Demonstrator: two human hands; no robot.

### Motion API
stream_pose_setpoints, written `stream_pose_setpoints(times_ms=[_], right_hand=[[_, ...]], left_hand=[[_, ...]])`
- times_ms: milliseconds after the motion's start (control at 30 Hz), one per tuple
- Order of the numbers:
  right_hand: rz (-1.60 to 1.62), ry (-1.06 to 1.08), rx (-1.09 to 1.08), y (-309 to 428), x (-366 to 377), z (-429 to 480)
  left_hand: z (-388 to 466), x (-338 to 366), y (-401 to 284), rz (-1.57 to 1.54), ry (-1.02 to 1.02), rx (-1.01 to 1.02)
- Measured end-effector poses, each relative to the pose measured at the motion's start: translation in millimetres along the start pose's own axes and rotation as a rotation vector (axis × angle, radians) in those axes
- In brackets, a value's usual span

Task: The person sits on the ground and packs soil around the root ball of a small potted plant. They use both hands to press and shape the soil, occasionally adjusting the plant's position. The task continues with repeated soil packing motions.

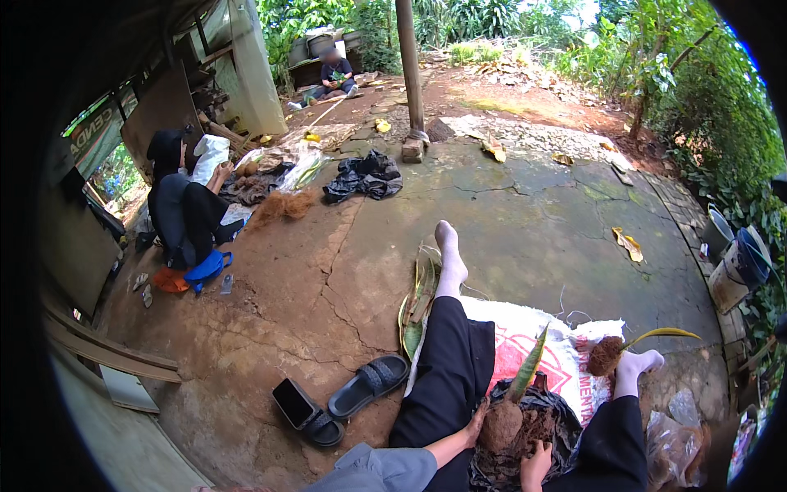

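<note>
Between my outstretched legs lies a black plastic bag (569,412) opened out, with dark brown soil (536,424) in it. On the bag's left side rests a rounded ball of soil (501,425) with one upright snake plant leaf (529,369) rising from it. My left hand (476,424) is against the left side of this ball. My right hand (537,464) is at the loose soil, its fingers bent; what they hold is hidden. A white woven sack (529,326) with red print lies beneath. Near my right foot sits a fibre-wrapped root ball (605,355) with a yellowish leaf (664,333).
Black sandals (369,386) and a phone (295,403) lie at left. Cut leaves (418,307) lie beside my left leg, clear plastic bags (673,436) at right. One person (184,203) sits at left, another (337,77) farther back. Buckets (735,270) stand at the right edge.
</note>
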State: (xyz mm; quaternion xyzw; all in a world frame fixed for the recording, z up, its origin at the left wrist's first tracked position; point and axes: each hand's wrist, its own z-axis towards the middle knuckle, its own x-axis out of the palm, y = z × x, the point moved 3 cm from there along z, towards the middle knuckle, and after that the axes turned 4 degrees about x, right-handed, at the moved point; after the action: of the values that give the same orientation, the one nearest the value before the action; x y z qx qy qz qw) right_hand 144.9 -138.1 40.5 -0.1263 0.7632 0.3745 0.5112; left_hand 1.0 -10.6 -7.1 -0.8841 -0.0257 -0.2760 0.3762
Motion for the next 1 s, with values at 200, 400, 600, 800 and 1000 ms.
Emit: stream_pose_setpoints(times_ms=[200,400,600,800,1000], right_hand=[[-0.071,0.112,-0.15,-5.5,18.5,-7.2],[-0.134,0.152,-0.217,-2.7,28.2,-18.7],[-0.242,0.138,-0.225,0.4,23.9,-17.7],[-0.073,0.149,-0.112,-2.2,17.9,-6.4],[0.42,0.111,0.033,-23.6,12.8,11.1]], left_hand=[[3.5,3.1,-8.1,-0.083,0.046,-0.052],[4.2,0.6,3.9,-0.045,0.037,-0.026],[-14.4,13.9,-15.4,-0.043,0.014,-0.06],[-0.4,2.8,2.7,-0.048,0.018,-0.117],[11.0,-8.2,18.1,0.012,-0.021,0.106]])
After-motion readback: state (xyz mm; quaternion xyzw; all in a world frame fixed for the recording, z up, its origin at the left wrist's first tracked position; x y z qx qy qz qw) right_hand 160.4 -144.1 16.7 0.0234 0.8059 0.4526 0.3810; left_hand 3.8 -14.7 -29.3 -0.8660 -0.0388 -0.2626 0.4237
